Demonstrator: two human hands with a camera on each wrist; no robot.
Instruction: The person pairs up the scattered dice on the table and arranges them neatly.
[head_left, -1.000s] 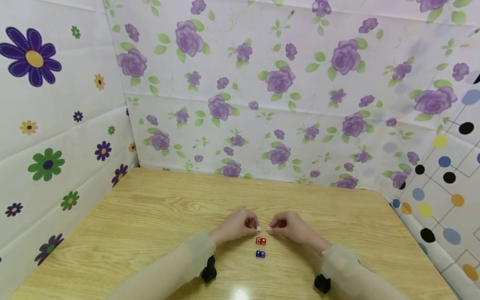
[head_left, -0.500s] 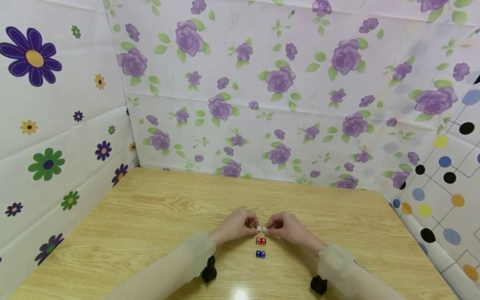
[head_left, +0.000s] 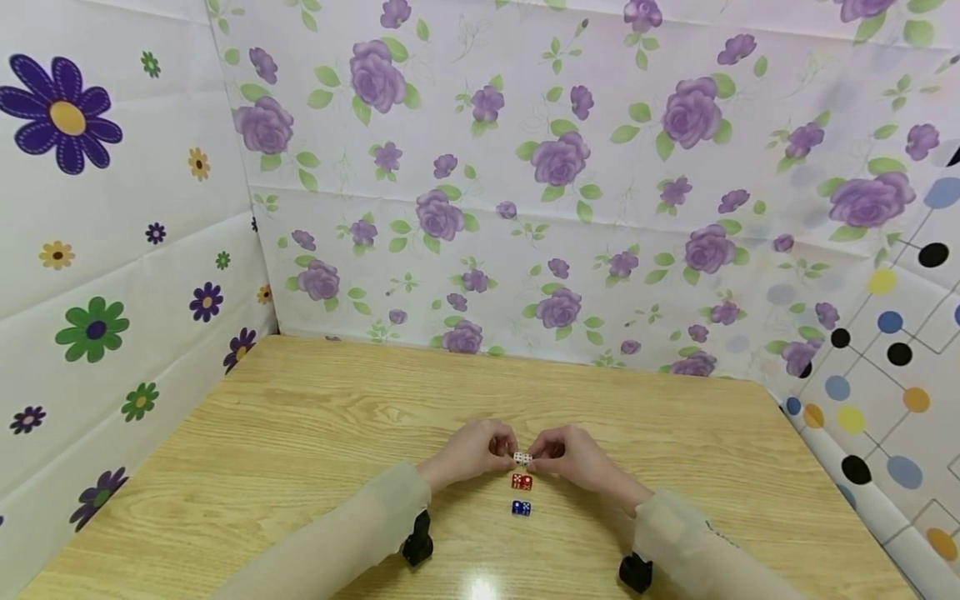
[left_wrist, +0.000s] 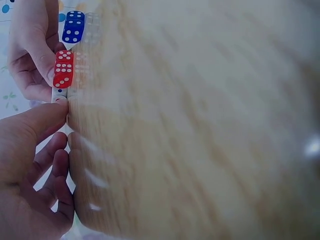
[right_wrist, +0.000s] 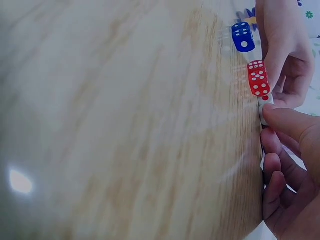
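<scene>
Two white dice stand side by side on the wooden table, faces together in the head view. My left hand (head_left: 474, 448) pinches the left white die (head_left: 517, 458) between thumb and fingers. From the other side, my right hand (head_left: 579, 455) pinches the right white die (head_left: 528, 459). Just nearer to me lies a red pair of dice (head_left: 517, 481), and nearer still a blue pair of dice (head_left: 526, 508), each pair side by side. In both wrist views thumbs and fingertips partly cover the white dice (left_wrist: 60, 93) behind the red ones (right_wrist: 258, 78).
The wooden table (head_left: 337, 408) reaches back to a flowered cloth wall (head_left: 480, 250). Patterned cloths also hang at the left and right sides. A black wrist camera (head_left: 417, 546) sits under the left sleeve, another black camera (head_left: 636, 573) under the right.
My right hand has moved left with its white die, closing the gap to the other white die. The left hand, red dice and blue dice have stayed in place.
</scene>
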